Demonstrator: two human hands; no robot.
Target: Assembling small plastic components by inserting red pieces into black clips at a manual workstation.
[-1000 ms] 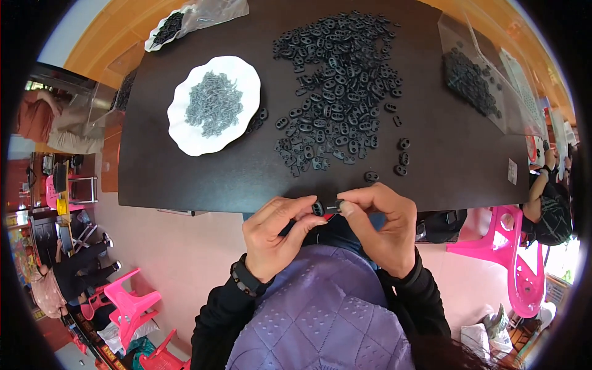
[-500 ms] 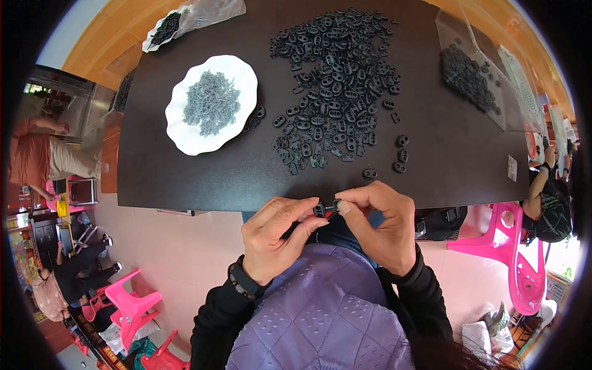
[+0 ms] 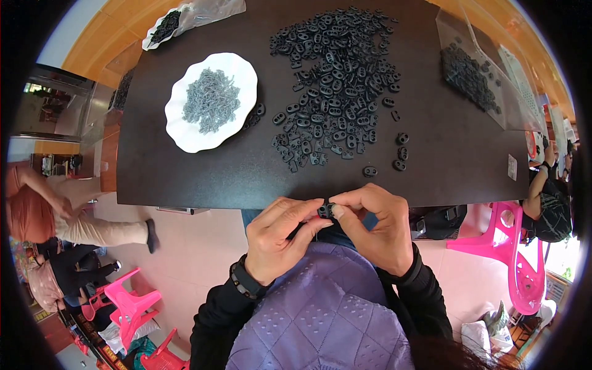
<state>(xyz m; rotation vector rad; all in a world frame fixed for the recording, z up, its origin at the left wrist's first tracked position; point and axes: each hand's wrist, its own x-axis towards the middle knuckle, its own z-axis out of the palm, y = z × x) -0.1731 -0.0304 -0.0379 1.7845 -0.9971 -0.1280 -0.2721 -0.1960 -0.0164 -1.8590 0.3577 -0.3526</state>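
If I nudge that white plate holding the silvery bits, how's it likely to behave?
The white plate will probably slide rather than tip, since it looks wide and low on the table. Its wavy rim looks thin, so it may be fairly light. The silvery pieces lie loose in a heap, so a sharp push could scatter them.

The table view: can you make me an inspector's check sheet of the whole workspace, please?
Surface: dark table, upright to no side, things spread on top.
Things: heap of black two-holed pieces; white plate with small grey bits.
Clutter: loose black piece near the front edge.
Grips: left hand and right hand pinch a small black piece, partly hidden.
Cables: nothing seen.
Surroundings: person in orange, left; pink seat, right.
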